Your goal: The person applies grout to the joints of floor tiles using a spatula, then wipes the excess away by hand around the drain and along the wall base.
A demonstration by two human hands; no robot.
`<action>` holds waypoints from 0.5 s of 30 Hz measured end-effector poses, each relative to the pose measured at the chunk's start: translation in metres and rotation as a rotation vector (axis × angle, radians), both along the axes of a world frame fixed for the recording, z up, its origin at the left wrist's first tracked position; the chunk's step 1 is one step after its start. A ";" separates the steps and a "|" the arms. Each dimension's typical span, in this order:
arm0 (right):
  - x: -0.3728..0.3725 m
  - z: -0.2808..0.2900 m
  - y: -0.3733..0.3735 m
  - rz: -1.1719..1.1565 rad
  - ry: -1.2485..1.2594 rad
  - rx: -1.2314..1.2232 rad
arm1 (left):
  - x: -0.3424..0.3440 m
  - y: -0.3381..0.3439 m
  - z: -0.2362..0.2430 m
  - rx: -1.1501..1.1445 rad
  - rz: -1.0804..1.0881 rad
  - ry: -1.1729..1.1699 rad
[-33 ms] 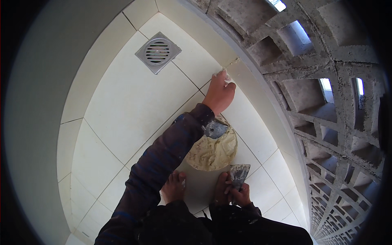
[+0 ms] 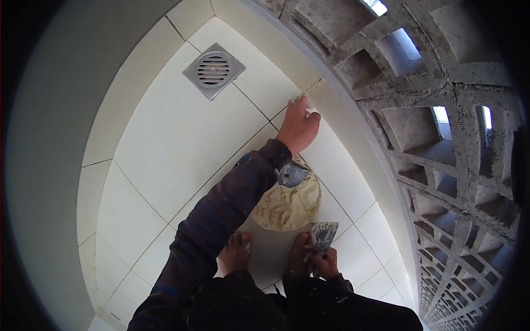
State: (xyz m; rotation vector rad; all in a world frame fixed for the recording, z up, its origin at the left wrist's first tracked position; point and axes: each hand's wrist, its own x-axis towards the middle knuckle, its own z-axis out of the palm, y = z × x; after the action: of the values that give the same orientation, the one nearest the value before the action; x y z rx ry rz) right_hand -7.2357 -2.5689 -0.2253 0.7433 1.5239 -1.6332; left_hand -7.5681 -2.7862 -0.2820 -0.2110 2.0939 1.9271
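Note:
My left hand [image 2: 298, 126] reaches forward past the bucket, its fingers closed against the joint between the floor and the low tiled skirting [image 2: 331, 105]. Whitish paste smears its fingertips; whether they pinch anything is hidden. Low by my right foot, my right hand [image 2: 327, 263] grips a putty knife [image 2: 323, 236], its blade pointing up and crusted with dried paste. Between my feet stands a grey bucket [image 2: 270, 248], topped with cream-coloured paste [image 2: 290, 204]. A second grey blade [image 2: 292, 175] rests in that paste, partly covered by my left sleeve.
Farther off, a square metal drain grate [image 2: 213, 70] is set in the white tiled floor [image 2: 182, 132]. A wall of pierced concrete blocks [image 2: 414, 127] rises on the right, a smooth grey-green surface [image 2: 55, 138] on the left. My bare feet [image 2: 236, 254] flank the bucket.
My left hand has shifted very slightly to the right along the joint. My right hand and the putty knife have stayed in place.

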 end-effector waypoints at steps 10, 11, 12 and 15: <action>-0.001 -0.010 -0.001 -0.028 -0.011 0.006 | -0.001 0.024 -0.008 0.167 -0.095 -0.087; -0.002 -0.011 -0.003 -0.027 -0.012 0.004 | 0.001 0.024 -0.003 0.182 -0.085 -0.032; -0.003 -0.012 -0.004 -0.028 -0.010 0.001 | 0.002 0.026 -0.003 0.189 -0.079 -0.004; -0.005 -0.014 -0.008 -0.024 -0.008 -0.004 | 0.006 0.031 -0.005 -0.014 0.063 0.259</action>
State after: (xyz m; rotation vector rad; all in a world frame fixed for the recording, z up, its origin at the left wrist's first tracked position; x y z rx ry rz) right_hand -7.2402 -2.5770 -0.2394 0.7678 1.5106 -1.6482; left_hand -7.5622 -2.7548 -0.2866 -0.0320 2.2879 2.0731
